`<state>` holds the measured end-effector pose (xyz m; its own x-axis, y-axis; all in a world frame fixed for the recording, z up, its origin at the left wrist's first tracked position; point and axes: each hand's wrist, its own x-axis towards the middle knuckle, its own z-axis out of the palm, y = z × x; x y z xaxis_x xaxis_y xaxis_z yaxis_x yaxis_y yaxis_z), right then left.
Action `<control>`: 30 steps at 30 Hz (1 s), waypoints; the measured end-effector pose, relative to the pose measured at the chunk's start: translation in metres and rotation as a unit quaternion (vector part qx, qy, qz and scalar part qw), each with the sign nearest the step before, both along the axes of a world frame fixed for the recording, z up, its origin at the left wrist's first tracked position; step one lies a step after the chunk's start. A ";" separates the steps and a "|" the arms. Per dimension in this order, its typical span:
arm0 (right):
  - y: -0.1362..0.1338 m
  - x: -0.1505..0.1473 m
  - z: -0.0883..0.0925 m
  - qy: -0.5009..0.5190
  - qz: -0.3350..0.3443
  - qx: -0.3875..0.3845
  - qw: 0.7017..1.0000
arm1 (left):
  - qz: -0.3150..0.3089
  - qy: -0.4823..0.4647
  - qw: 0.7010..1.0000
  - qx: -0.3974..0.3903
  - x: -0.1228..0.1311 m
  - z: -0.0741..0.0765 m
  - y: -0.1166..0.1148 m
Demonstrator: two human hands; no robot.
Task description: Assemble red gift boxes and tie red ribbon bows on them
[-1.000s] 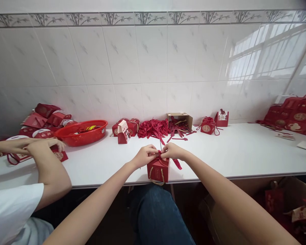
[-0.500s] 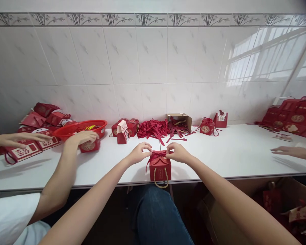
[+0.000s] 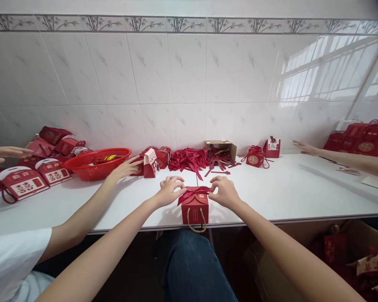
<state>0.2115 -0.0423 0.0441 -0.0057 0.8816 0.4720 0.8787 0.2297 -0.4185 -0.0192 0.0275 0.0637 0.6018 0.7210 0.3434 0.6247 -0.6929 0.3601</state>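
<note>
A small red gift box (image 3: 195, 210) stands upright at the table's front edge, a gold rope handle (image 3: 196, 230) hanging down its near side. Across its top lies a dark red ribbon (image 3: 193, 192) tied in a bow. At the bow's left side, my left hand (image 3: 171, 191) pinches the ribbon between thumb and fingertips. My right hand (image 3: 223, 191) is closed on the ribbon at the right side. Both hands are just above the box top.
Behind the box are a heap of red ribbons (image 3: 189, 158) and an open carton (image 3: 221, 152) of ribbon pieces. A red plastic basket (image 3: 97, 165) sits left, beside a co-worker's hand (image 3: 126, 167). Another person's hand (image 3: 307, 147) reaches in from the right. Red boxes (image 3: 365, 142) are stacked there.
My hands have moved slightly apart, and the bow's loops are drawn wider. The left co-worker's hand moved a red box from beside the basket towards the back. The right person's hand reached further in.
</note>
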 end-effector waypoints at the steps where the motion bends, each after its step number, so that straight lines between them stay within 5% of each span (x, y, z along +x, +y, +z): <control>1: -0.001 -0.001 0.000 0.000 0.000 0.001 1.000 | 0.000 0.009 1.000 0.027 -0.001 0.001 -0.002; 11: -0.003 -0.012 -0.004 0.036 -0.007 -0.006 0.999 | 0.074 0.074 0.963 0.249 -0.001 -0.017 -0.009; 19: -0.002 -0.014 -0.024 0.133 0.081 0.003 0.988 | 0.074 -0.033 0.996 0.037 -0.007 -0.032 -0.005; 24: 0.000 -0.012 -0.051 0.307 0.230 -0.035 0.923 | 0.051 -0.094 0.993 -0.042 -0.003 -0.045 -0.008; 27: 0.001 -0.013 -0.061 0.354 0.247 -0.038 0.901 | 0.024 -0.143 0.986 -0.081 0.003 -0.050 -0.014; 30: -0.001 -0.010 -0.063 0.339 0.237 -0.033 0.910 | 0.007 -0.195 0.976 -0.101 0.009 -0.053 -0.021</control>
